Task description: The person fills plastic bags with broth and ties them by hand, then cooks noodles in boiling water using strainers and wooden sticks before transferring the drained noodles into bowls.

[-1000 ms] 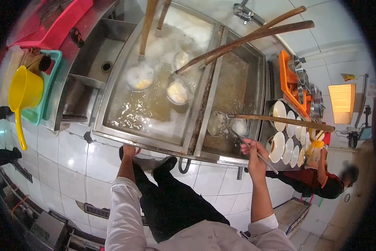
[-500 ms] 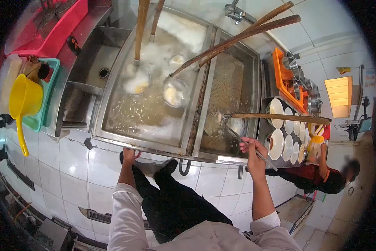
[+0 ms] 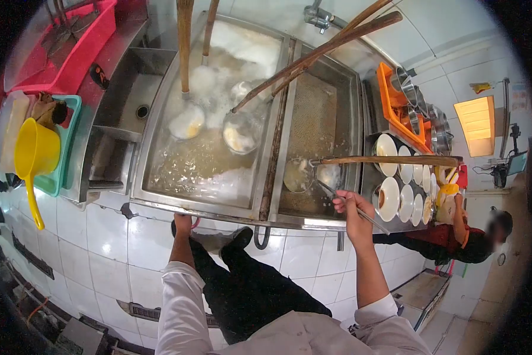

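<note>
My right hand [image 3: 356,213] is closed around the thin metal handle [image 3: 369,220] of a long utensil. Its far end reaches down into the right-hand water basin [image 3: 319,109], beside a strainer basket [image 3: 299,176] with a wooden handle [image 3: 390,160]. What shape that end has is hard to make out. At the front rim [image 3: 201,210] of the steel vat is my left hand [image 3: 183,225], its fingers mostly hidden. Two strainers, one at left [image 3: 186,120] and one at centre [image 3: 240,135], hold pale food in the foaming left basin [image 3: 183,171].
White bowls [image 3: 389,200] stand in rows on the right, below an orange crate [image 3: 405,112] of metal pots. A co-worker [image 3: 455,239] is beyond them. Left are a steel sink [image 3: 132,94], a yellow dipper [image 3: 37,148] and a pink tub [image 3: 70,50]. Wooden handles [image 3: 325,56] cross the vat.
The view has shifted slightly. Foam and food have moved a little in the left basin. My right hand still grips the metal handle, and my left hand stays at the rim.
</note>
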Demonstrator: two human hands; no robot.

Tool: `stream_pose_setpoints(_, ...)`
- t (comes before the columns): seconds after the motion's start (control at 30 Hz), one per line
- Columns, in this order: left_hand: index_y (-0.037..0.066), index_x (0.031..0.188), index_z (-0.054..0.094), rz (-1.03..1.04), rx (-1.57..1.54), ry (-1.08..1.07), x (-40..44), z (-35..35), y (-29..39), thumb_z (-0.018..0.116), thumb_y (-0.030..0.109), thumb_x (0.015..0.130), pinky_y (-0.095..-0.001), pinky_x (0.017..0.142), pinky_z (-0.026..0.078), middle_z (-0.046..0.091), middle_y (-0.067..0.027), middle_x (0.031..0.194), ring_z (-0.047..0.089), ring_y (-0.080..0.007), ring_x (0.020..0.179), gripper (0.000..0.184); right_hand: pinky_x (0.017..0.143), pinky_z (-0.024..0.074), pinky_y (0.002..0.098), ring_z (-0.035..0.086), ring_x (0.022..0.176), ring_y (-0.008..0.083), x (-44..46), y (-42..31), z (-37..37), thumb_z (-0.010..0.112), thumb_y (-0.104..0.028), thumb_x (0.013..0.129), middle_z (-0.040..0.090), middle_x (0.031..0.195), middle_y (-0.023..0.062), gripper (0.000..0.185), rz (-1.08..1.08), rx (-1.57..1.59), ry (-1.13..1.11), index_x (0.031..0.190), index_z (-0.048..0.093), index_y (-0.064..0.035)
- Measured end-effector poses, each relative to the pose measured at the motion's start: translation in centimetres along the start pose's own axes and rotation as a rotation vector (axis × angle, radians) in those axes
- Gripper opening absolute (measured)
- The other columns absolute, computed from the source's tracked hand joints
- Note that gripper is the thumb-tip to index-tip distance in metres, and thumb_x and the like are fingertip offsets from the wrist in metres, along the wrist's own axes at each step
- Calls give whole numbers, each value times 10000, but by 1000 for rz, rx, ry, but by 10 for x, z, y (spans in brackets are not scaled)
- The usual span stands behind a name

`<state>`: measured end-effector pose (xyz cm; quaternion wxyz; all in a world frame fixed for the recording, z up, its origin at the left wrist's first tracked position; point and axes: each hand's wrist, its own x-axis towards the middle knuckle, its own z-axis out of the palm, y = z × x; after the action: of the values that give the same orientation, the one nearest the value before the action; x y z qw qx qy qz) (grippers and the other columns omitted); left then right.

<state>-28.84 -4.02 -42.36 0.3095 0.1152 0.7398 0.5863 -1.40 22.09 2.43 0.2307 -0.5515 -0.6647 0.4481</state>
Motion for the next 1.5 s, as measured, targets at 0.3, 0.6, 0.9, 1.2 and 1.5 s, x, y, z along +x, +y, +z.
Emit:
stream_pose_setpoints(0.3,-15,871,662,-208,-62,30,-61,-32,11,578,245,907,-286,593,424,585,-24,676,501,-113,628,276,630,485,228,587,679,105,19,23,7,488,-97,943,656,810,77,211,68,139,-85,971,652,34)
stream_pose_setpoints(0.6,-5,916,691,-289,288,-11,-224,-117,94,610,228,872,-309,614,499,670,-91,721,624,-149,649,250,615,498,243,613,668,119,24,39,10,518,-134,934,653,730,93,243,60,317,-77,839,653,45)
stream_pose_setpoints(0.9,-25,977,662,-279,259,-139,-228,-78,193,570,148,904,-275,591,530,668,-107,762,636,-150,645,210,562,495,235,606,626,116,44,76,19,500,-133,920,649,734,85,237,-150,207,151,878,640,54)
stream_pose_setpoints(1.2,1,959,666,-147,343,-328,-196,-11,273,559,205,925,-248,570,494,656,-50,731,591,-98,623,233,624,504,243,624,662,122,-22,-10,-116,507,-79,892,655,728,92,175,-23,250,51,924,648,19)
stream_pose_setpoints(1.5,4,943,664,-134,447,-490,-210,23,300,561,203,930,-249,562,475,633,-42,712,576,-98,614,224,594,500,286,643,633,165,62,123,-52,534,-156,889,659,687,130,249,-148,187,244,817,644,55)
